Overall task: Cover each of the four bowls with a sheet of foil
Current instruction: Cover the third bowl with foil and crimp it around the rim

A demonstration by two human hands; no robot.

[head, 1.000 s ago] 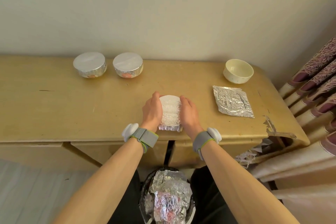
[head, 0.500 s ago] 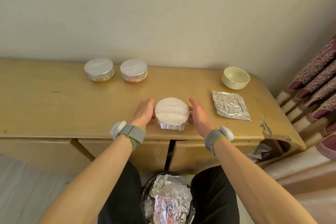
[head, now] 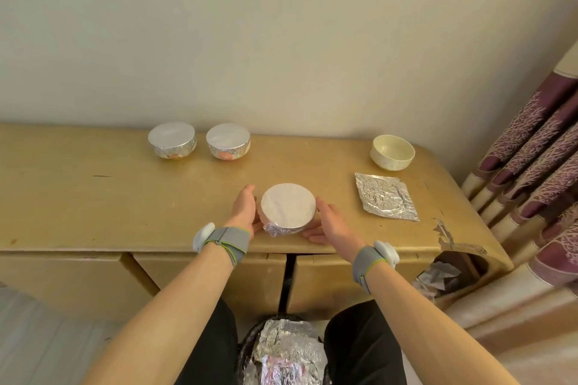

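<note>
A foil-covered bowl stands near the front edge of the yellow table. My left hand lies against its left side and my right hand against its right side, fingers straight and cupping it. Two more foil-covered bowls stand at the back. An uncovered cream bowl sits at the back right, with a crinkled foil sheet lying flat in front of it.
The wall runs close behind the table. A patterned purple curtain hangs at the right. The table's front right corner is chipped. A bin with crumpled foil stands on the floor between my legs.
My hands, which were wrapped tight over the middle bowl's foil, have opened out to its sides. The view has shifted back and up a little.
</note>
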